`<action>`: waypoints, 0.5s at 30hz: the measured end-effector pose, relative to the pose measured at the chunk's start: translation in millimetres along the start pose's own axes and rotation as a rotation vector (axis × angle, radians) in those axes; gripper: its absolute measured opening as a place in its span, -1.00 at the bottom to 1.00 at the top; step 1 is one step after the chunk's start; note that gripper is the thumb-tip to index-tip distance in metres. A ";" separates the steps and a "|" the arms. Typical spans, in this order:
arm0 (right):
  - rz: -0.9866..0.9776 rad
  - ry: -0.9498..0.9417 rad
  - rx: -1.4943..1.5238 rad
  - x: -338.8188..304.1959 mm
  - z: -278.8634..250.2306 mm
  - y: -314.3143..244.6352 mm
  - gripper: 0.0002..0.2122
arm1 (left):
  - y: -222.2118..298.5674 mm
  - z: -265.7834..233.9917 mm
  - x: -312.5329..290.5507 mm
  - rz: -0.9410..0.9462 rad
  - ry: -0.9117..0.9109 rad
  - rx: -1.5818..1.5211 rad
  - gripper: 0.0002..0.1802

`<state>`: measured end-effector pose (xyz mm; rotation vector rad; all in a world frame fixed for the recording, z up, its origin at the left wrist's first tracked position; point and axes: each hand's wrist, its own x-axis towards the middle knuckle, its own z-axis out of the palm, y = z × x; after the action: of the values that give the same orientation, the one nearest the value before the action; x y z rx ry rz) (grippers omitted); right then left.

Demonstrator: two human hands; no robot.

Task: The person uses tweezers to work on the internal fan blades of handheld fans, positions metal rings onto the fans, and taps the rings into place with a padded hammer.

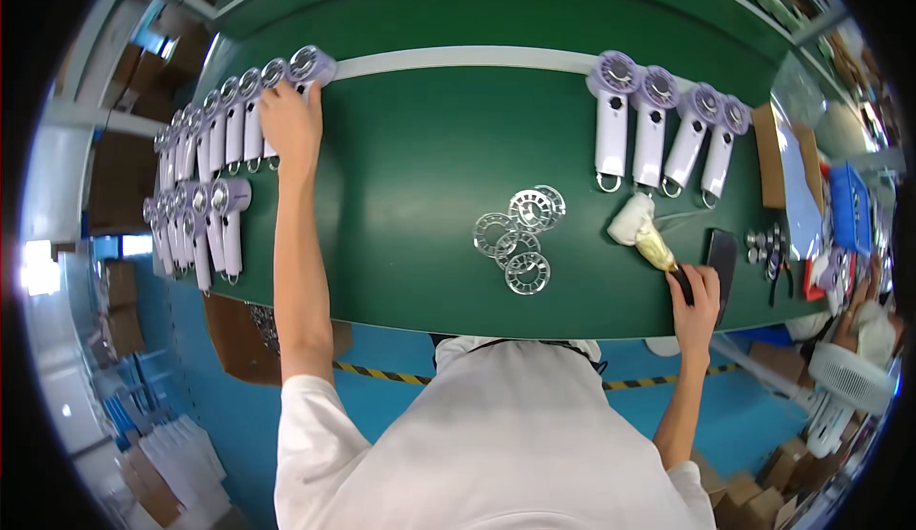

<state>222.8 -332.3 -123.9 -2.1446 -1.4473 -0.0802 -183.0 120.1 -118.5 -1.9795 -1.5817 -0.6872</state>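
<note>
A: Where are the hands placed?

B: The left hand (291, 122) is stretched far out to the left end of the green surface (420, 158), laid over the near end of a row of lilac-and-white handheld fans (224, 115); its fingers are curled on the last fan's white handle, though whether it is truly gripped cannot be told from this angle. A second row of the same fans (196, 229) lies just below it.

A: And the right?

B: The right hand (697, 293) is closed around the dark handle of a cream-coloured brush-like tool (654, 242), near the front edge. A white cloth wad (632, 219) is touched by the tool's tip.

A: What lies between them?

B: A cluster of clear round plastic grilles (518, 234) is seen mid-surface, well apart from both hands. Four more fans (668, 124) are lined up beyond the right hand.
</note>
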 end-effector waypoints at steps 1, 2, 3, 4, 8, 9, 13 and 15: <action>-0.022 -0.003 -0.030 1.7 -1.2 -0.9 -0.79 | 10.2 -7.1 -1.1 0.055 0.091 -0.021 -0.52; -0.003 -0.042 -0.028 0.9 -1.6 1.7 -0.74 | 26.8 -12.8 -0.9 0.013 -0.017 -0.283 -0.54; 0.008 -0.048 -0.031 3.5 -2.1 0.3 -0.74 | 48.9 -18.1 -3.5 -0.034 -0.130 -0.541 -0.56; -0.001 -0.051 -0.030 7.0 -3.4 -5.0 -0.71 | 86.4 -40.2 -3.4 -0.068 -0.320 -0.721 -0.62; 0.005 0.068 0.011 8.5 -8.5 -26.0 -0.68 | 216.3 -75.0 -17.4 0.098 -0.725 -1.011 -0.43; 0.001 0.123 0.060 11.9 -5.6 -33.9 -0.74 | 241.3 -67.8 -23.5 0.188 -0.730 -1.023 -0.35; 0.010 -0.026 0.363 22.4 18.6 -88.7 -0.80 | 329.3 -37.4 -51.5 0.194 -0.759 -0.809 0.00; -0.040 -0.125 0.478 18.3 39.7 -111.2 -0.78 | 347.3 -38.4 -58.5 0.109 -0.687 -0.849 -0.02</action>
<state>123.6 -268.1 -106.6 -1.7528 -1.4075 0.3571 142.7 -14.0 -155.8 -3.1651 -1.6638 -0.7547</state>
